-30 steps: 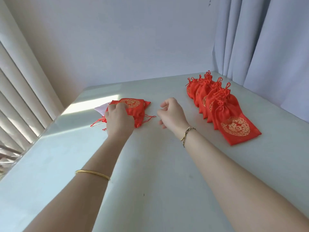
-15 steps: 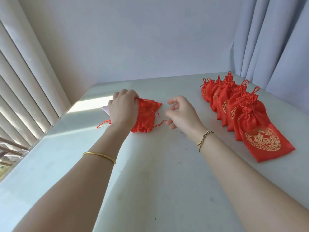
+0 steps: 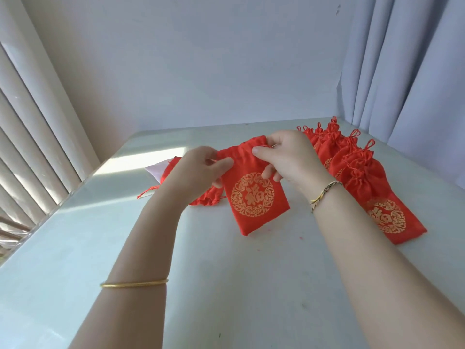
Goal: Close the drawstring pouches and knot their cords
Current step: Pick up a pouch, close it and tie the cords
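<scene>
A red drawstring pouch [image 3: 254, 197] with a gold round emblem hangs above the table, held by its top edge. My left hand [image 3: 198, 172] pinches its left top corner. My right hand [image 3: 286, 157] pinches the right top corner, fingers curled over the gathered mouth. Behind my left hand lies a small pile of open red pouches [image 3: 203, 197] with loose cords. At the right lies a row of several closed, knotted red pouches [image 3: 364, 177], overlapping one another.
The pale table [image 3: 226, 285] runs to a white wall at the back. Vertical blinds [image 3: 30, 147] line the left edge and grey curtains [image 3: 407, 71] hang at the right. A pale pink sheet [image 3: 154, 171] peeks out beside the pile.
My left hand has lifted one pouch off the pile and brought it to the middle. My right hand has come in and taken hold of its top.
</scene>
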Motion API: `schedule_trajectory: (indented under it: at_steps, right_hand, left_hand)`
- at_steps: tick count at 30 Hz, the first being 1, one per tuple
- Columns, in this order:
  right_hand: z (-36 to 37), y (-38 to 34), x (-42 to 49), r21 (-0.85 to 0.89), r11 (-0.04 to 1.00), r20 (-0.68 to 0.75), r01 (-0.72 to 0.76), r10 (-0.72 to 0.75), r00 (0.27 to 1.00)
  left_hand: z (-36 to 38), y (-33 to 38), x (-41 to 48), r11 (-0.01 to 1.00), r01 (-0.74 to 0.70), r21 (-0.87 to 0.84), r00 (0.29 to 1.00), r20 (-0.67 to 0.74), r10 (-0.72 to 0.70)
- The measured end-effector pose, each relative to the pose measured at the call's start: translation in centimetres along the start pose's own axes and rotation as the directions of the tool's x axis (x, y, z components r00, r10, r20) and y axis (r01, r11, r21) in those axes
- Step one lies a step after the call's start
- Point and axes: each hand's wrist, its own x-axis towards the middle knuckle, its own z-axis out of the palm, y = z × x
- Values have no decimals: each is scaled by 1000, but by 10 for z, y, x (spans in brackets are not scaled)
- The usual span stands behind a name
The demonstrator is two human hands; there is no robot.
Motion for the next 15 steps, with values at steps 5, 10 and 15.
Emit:
schedule_trajectory:
  at_steps: [5, 10, 15]
  right_hand:
    - [-8, 10, 3, 65, 989, 73, -129, 124, 990]
    - [-11, 18, 4, -61, 989, 109, -138, 144, 984]
    - [-22, 24, 4, -53, 988, 62, -146, 149, 987]
  left_hand:
    - [-9, -11, 8, 999, 52, 13, 996, -80, -51]
    - [-11, -16, 14, 998, 57, 38, 988, -144, -51]
    - [-14, -24, 15, 996, 76, 42, 970, -234, -64]
